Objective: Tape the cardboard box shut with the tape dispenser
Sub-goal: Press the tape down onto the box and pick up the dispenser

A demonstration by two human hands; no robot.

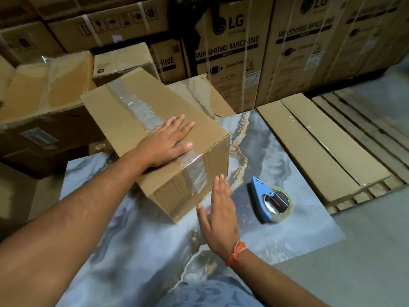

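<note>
With the cardboard box (pixel 155 120) at frame centre under the flat, open left hand (pixel 168 140), the open, empty right hand (pixel 218 214) beside it, and the tape dispenser (pixel 269 201) lying at lower right, the wrinkled tape strip (pixel 137 106) may lift if pressed unevenly.

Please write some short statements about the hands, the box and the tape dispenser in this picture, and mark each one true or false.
1. The left hand lies flat on top of the cardboard box. True.
2. The right hand holds the tape dispenser. False: the dispenser lies alone on the marbled surface, and the hand is open beside the box.
3. Clear tape already runs along the top of the box. True.
4. The tape dispenser is red. False: its handle is blue.
5. The box flaps stand open. False: they are closed under the tape.
</note>
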